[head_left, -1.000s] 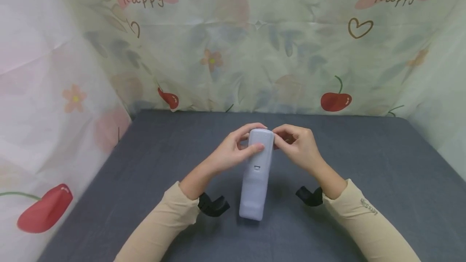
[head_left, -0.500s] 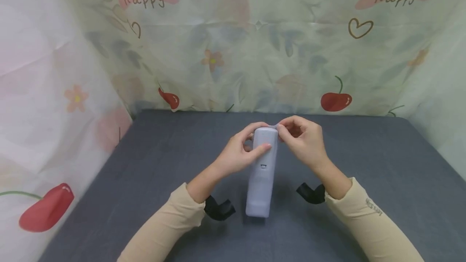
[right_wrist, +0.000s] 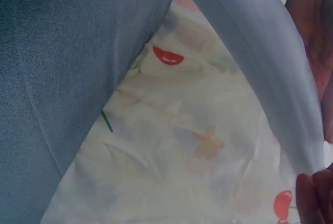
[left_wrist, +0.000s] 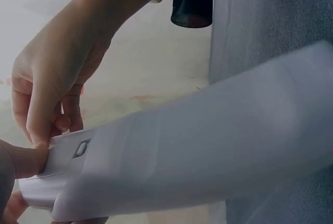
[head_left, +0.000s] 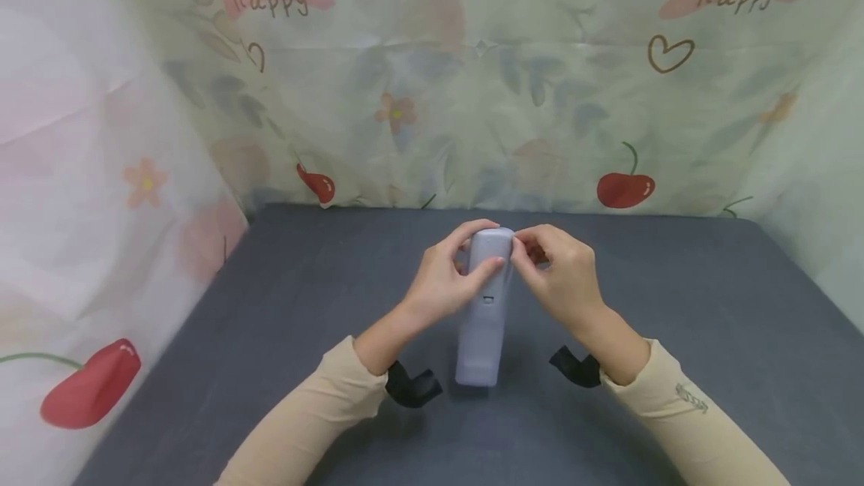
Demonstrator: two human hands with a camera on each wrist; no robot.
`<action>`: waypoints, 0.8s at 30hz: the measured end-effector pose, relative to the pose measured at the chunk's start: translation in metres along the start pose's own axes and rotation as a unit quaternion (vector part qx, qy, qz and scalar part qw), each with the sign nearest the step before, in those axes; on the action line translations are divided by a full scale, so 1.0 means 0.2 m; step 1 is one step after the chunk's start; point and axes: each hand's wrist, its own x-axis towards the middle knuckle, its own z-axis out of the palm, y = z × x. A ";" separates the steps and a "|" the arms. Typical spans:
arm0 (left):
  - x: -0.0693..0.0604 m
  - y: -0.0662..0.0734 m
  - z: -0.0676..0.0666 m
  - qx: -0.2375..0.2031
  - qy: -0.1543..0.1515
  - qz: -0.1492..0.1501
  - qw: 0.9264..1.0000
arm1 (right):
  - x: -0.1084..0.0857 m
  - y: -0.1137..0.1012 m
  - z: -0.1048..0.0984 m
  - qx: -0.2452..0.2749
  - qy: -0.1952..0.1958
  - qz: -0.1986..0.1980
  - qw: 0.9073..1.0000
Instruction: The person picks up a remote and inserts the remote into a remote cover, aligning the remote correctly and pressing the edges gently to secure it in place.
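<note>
A long, pale remote control (head_left: 481, 336) stands on end, leaning away, its back with a small latch facing me. Its lower part looks wrapped in a translucent sleeve (left_wrist: 208, 135). My left hand (head_left: 439, 280) grips the top end from the left, thumb across the back and index finger over the upper edge. At the upper right corner, my right hand (head_left: 565, 276) pinches the edge with thumb and index finger. In the left wrist view, the right hand (left_wrist: 62, 63) is beside the latch end. What exactly the right fingertips pinch is hidden.
A dark grey cloth (head_left: 324, 268) covers the table. Printed fabric curtains (head_left: 472, 126) rise behind it and on both sides. Black wrist mounts (head_left: 412, 388) protrude under both forearms.
The remote control has shifted right and slightly away from me. My right hand drew a translucent flap out at the top half a second ago; it is now back against the corner.
</note>
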 end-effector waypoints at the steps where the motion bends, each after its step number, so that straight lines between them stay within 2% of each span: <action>1: 0.00 0.00 0.00 -0.006 0.002 -0.003 1.000 | 0.00 0.00 0.00 0.010 -0.003 0.006 1.000; 3: 0.01 -0.02 -0.01 -0.025 0.008 -0.017 1.000 | 0.00 0.01 -0.01 0.035 -0.006 0.026 0.999; 5: 0.01 -0.03 -0.01 -0.046 0.014 -0.032 0.998 | 0.00 0.01 -0.02 0.070 -0.013 0.063 0.995; 8: 0.01 -0.04 -0.02 -0.074 0.017 -0.044 0.996 | 0.00 0.04 -0.03 0.124 -0.042 0.133 0.982; 10: 0.01 -0.04 -0.02 -0.083 0.016 -0.043 0.996 | -0.01 0.05 -0.03 0.157 -0.080 0.181 0.968; 14: 0.02 -0.05 -0.02 -0.092 0.012 -0.038 0.995 | -0.02 0.06 -0.01 0.222 -0.165 0.254 0.927; 16: 0.02 -0.05 -0.02 -0.095 0.009 -0.041 0.995 | -0.03 0.06 0.01 0.247 -0.189 0.280 0.908; 18: 0.01 -0.06 -0.02 -0.098 0.004 -0.045 0.994 | -0.04 0.06 0.03 0.270 -0.196 0.295 0.895; 20: 0.01 -0.05 -0.01 -0.101 0.000 -0.049 0.994 | -0.04 0.05 0.04 0.283 -0.194 0.302 0.890; 24: 0.00 -0.05 -0.02 -0.115 -0.015 -0.054 0.992 | -0.05 0.05 0.03 0.295 -0.183 0.290 0.892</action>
